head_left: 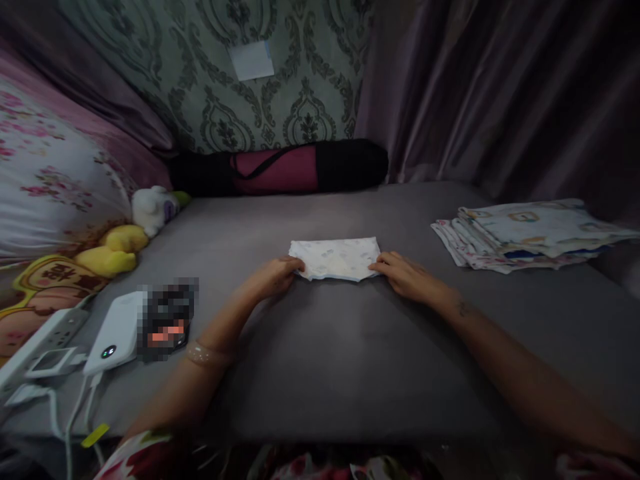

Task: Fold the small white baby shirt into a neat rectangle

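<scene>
A white cloth (336, 257) with a faint print lies as a flat, folded rectangle on the grey sheet (345, 353). My left hand (281, 275) pinches its near left corner between thumb and fingers. At the opposite end, my right hand (397, 272) grips the near right corner in the same way. The cloth is stretched between the two hands, its near edge slightly wavy. To the right sits a stack of folded printed cloths (530, 233), apart from my right hand.
On the left lie a white power bank (117, 331) with cables, a power strip (60, 333) and a blurred-out dark object (167, 317). Plush toys (153, 210) line the left side beside a floral pillow (55, 180). A black and maroon long bag (277, 168) rests against the wall.
</scene>
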### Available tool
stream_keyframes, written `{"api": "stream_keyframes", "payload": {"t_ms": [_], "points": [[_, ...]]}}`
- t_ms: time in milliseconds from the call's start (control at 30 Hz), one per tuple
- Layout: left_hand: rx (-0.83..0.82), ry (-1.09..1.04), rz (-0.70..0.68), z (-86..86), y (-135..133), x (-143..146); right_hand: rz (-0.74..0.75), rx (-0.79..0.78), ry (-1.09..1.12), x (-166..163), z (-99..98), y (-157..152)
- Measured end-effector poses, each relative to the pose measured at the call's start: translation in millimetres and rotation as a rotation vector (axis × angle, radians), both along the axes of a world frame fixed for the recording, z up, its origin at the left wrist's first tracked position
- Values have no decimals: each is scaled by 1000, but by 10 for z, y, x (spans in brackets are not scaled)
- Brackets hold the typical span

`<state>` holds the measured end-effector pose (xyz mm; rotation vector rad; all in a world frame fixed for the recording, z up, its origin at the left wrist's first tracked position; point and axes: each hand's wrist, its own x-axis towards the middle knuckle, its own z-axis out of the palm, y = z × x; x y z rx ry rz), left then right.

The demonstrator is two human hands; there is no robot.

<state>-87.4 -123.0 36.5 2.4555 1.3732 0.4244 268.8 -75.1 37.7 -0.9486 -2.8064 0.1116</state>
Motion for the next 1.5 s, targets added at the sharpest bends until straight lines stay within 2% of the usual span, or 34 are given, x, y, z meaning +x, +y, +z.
{"api": "stream_keyframes", "payload": {"t_ms": [133,300,400,567,733,967,1500], "points": [[12,13,-7,51,-36,31,-72,-2,-9,-30,80,-35],[135,-56,150,81,57,349,-126,-16,63,-388,192,-44],[222,38,183,35,165,656,-184,19,97,-747,136,-27],[164,252,298,-107,312,943,-199,89,27,-1125,-95,69],[173,302,324,-238,381,913,-228,64,31,-1162,-240,150],[158,316,338,-327,394,901,-233,10,29,-1148,-296,168],[84,399,358,-295,355,937,-263,-117,-3,-1163,-329,199]]}}
